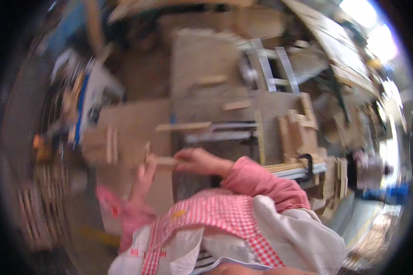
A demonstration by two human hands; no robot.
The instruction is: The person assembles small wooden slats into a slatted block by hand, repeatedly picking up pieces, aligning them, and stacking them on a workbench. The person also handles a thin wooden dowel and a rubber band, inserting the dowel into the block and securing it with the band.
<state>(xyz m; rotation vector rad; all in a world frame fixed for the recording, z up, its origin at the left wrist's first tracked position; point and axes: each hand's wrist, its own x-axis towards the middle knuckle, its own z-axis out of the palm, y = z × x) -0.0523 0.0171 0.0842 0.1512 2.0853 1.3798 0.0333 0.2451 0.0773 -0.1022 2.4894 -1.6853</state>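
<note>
Nearest: red-and-white checked apron (225,215) over pink sleeves, blurring heavily. Left hand (144,176) and right hand (195,161) are together gripping a small pale wooden stick (165,161), fingers pinching its ends; exact grip is smearing in motion blur. Beyond: brown flat desk (133,121) carrying wooden strips (183,126). Farthest: stacked pale wooden blocks (300,130), outlines hard to make out.

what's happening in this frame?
A person in pink sleeves holds a small wooden strip between both hands: left hand on its left end, right hand on its right. Ahead is a workbench cluttered with wood offcuts. The frame is motion-blurred, so the grip detail is unclear.
</note>
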